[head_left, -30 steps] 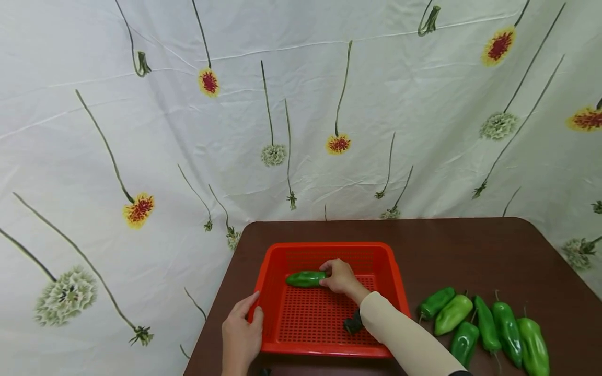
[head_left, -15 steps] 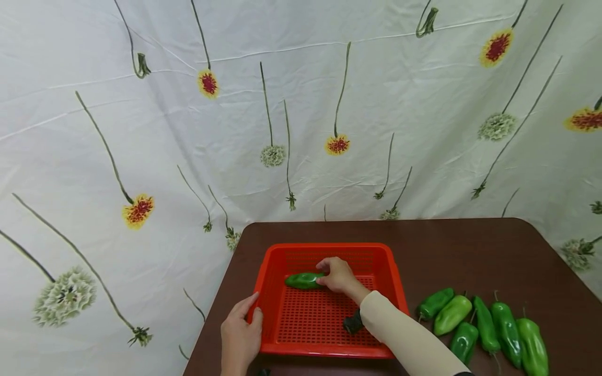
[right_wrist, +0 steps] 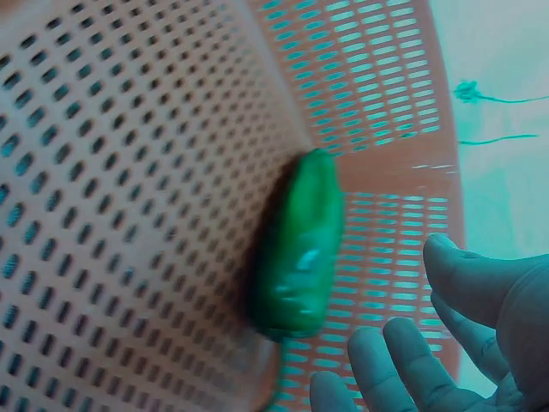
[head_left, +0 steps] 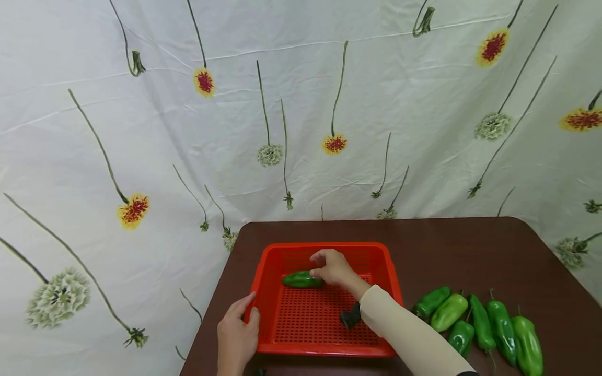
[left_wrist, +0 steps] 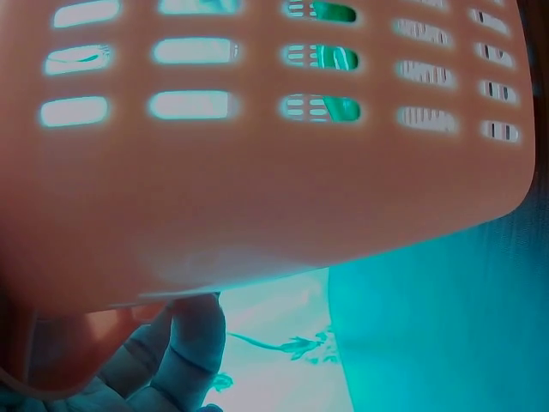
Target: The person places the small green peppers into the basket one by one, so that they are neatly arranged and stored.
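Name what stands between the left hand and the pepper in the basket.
The basket's side wall, in the head view: left hand at its outer side, pepper inside.

Seven peppers (head_left: 297, 280), one basket (head_left: 305, 321), two hands (head_left: 236, 337), one table (head_left: 451, 250).

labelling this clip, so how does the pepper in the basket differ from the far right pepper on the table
The basket pepper lies inside the red basket; the far right pepper lies on the table. In the head view, the basket pepper lies crosswise, while the far right pepper points lengthwise. The basket pepper looks darker green, the far right pepper lighter. Both are glossy, elongated.
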A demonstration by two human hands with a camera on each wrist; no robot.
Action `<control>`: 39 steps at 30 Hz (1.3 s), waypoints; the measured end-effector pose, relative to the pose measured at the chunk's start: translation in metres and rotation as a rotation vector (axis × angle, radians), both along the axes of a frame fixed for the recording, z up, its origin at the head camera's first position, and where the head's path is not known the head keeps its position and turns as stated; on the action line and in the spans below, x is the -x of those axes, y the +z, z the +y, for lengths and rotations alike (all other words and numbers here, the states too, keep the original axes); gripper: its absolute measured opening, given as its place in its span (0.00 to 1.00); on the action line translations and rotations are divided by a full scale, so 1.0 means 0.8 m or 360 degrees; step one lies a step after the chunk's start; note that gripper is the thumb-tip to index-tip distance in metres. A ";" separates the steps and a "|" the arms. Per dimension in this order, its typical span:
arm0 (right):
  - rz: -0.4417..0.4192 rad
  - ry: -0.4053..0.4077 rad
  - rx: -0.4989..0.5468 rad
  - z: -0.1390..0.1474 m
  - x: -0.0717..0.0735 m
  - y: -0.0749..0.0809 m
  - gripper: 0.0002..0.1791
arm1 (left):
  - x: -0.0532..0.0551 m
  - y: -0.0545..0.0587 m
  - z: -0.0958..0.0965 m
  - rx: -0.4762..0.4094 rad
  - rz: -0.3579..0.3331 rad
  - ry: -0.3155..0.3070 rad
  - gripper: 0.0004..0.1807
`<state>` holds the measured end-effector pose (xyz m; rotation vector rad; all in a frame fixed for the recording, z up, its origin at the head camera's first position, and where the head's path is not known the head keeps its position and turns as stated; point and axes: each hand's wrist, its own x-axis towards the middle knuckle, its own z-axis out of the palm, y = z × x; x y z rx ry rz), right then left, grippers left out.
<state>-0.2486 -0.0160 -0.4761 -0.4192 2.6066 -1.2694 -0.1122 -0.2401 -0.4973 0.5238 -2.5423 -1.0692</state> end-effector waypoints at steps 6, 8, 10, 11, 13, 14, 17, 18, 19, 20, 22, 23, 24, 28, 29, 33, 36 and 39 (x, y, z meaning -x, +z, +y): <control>0.0058 -0.0019 0.0030 0.009 0.006 0.032 0.19 | 0.001 0.001 -0.001 0.0013 -0.0005 0.0007 0.19; 0.0084 -0.0046 0.0052 0.014 0.009 0.042 0.19 | 0.002 0.001 -0.001 0.0013 -0.0005 0.0004 0.19; 0.0118 -0.0083 0.0059 0.020 0.012 0.053 0.18 | 0.002 0.001 -0.001 0.0010 -0.0006 0.0001 0.19; 0.0126 -0.0097 0.0067 0.023 0.014 0.058 0.18 | 0.003 0.001 -0.001 0.0005 -0.0008 0.0003 0.19; 0.0140 -0.0132 0.0078 0.031 0.017 0.069 0.18 | 0.003 0.001 -0.001 -0.0001 -0.0017 0.0006 0.19; 0.0157 -0.0147 0.0075 0.035 0.018 0.074 0.19 | 0.004 0.002 -0.001 -0.0004 -0.0022 0.0007 0.19; 0.0201 -0.0167 0.0063 0.051 0.021 0.090 0.19 | 0.004 0.002 -0.001 -0.0011 -0.0029 0.0008 0.19; 0.0221 -0.0171 0.0059 0.057 0.023 0.095 0.19 | 0.004 0.002 -0.001 -0.0009 -0.0025 0.0006 0.19; 0.0233 -0.0173 0.0062 0.063 0.024 0.100 0.19 | 0.004 0.002 -0.001 -0.0007 -0.0023 0.0003 0.19; 0.0243 -0.0176 0.0069 0.069 0.024 0.105 0.19 | 0.004 0.002 -0.002 -0.0005 -0.0019 0.0002 0.19; 0.0247 -0.0184 0.0093 0.083 0.023 0.114 0.20 | 0.005 0.002 -0.002 -0.0001 -0.0028 0.0002 0.19; 0.0254 -0.0193 0.0097 0.091 0.023 0.117 0.20 | 0.004 0.001 -0.002 0.0002 -0.0032 0.0002 0.19; 0.0265 -0.0202 0.0100 0.098 0.021 0.120 0.21 | 0.004 0.000 -0.002 0.0006 -0.0031 0.0000 0.19; 0.0326 -0.0242 0.0092 0.130 0.013 0.128 0.22 | 0.003 -0.003 -0.003 0.0017 -0.0007 0.0010 0.19; 0.0342 -0.0253 0.0084 0.138 0.011 0.130 0.22 | 0.002 -0.003 -0.003 0.0022 0.0014 0.0013 0.18; 0.0346 -0.0332 0.0115 0.170 -0.001 0.137 0.24 | 0.000 -0.003 -0.004 0.0024 0.0061 0.0014 0.18; 0.0340 -0.0414 0.0151 0.192 -0.010 0.143 0.25 | 0.000 -0.002 -0.003 0.0020 0.0061 0.0005 0.18; 0.0372 -0.0460 0.0158 0.208 -0.018 0.148 0.26 | 0.000 -0.001 -0.001 0.0013 0.0057 0.0007 0.18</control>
